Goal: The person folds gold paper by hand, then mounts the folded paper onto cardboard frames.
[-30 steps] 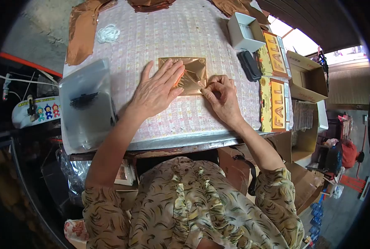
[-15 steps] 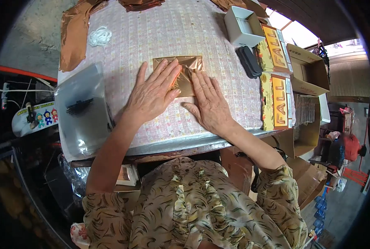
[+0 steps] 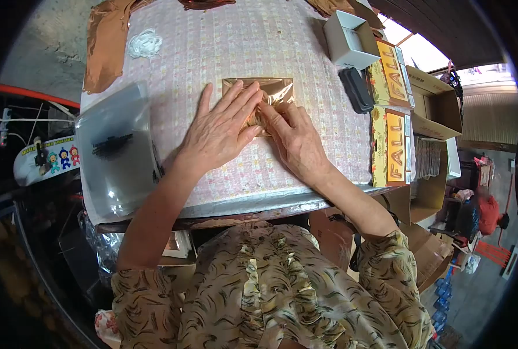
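A shiny copper-coloured foil sheet (image 3: 277, 88) lies flat on the patterned tablecloth, partly covered by both hands. My left hand (image 3: 224, 125) rests on its left part with the fingers stretched out. On the right part is my right hand (image 3: 294, 131), its fingers curled and drawn together at the foil, close to the left fingertips. What the right fingers hold, if anything, is hidden beneath them.
Clear plastic sleeves (image 3: 116, 168) lie at the left, with white string (image 3: 145, 43) above them. At the right are a black case (image 3: 356, 91), a white box (image 3: 349, 46), "FALL" packages (image 3: 391, 146) and a cardboard box (image 3: 432, 104).
My right hand has gone from lying flat with fingers stretched to curled fingers near the left fingertips. The whole view has shifted slightly.
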A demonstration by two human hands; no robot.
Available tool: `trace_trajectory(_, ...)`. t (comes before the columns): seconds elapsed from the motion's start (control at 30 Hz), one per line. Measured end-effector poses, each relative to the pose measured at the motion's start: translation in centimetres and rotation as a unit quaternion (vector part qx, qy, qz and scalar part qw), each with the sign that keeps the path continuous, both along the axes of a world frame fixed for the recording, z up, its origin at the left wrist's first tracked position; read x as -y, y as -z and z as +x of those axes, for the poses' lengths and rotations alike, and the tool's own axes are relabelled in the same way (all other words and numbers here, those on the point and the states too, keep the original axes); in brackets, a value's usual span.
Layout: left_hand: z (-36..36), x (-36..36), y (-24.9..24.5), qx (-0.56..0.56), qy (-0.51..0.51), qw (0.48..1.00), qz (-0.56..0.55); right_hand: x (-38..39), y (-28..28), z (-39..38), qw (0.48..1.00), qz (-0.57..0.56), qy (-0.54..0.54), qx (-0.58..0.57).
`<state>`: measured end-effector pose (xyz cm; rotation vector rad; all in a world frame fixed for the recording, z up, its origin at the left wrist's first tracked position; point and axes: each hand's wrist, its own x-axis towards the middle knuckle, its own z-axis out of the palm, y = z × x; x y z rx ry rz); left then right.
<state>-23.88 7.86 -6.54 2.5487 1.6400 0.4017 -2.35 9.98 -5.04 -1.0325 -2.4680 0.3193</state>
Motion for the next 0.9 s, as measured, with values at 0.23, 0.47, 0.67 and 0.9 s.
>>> trace_trajectory(0.23, 0.1, 0.0, 0.1, 0.006, -0.007, 1.0, -0.028, -0.1, 1.5, 0.3, 1.0, 0.004, -0.017, 0.004)
trace_trajectory(0.47, 0.0, 0.0, 0.2, 0.011, -0.011, 1.0, -0.022, 1.0, 0.7, -1.3, 0.98, 0.085, -0.014, 0.18)
trace_trajectory(0.67, -1.1, 0.3, -1.1, 0.089, 0.016, 0.996, -0.026, 0.6, 0.8, -1.2, 0.982, 0.097, -0.03, 0.161)
trace_trajectory(0.9, -1.8, 1.5, -3.6, -0.043, 0.127, 0.985, 0.113, 0.7, 0.6, -1.5, 0.985, 0.104, -0.024, 0.135)
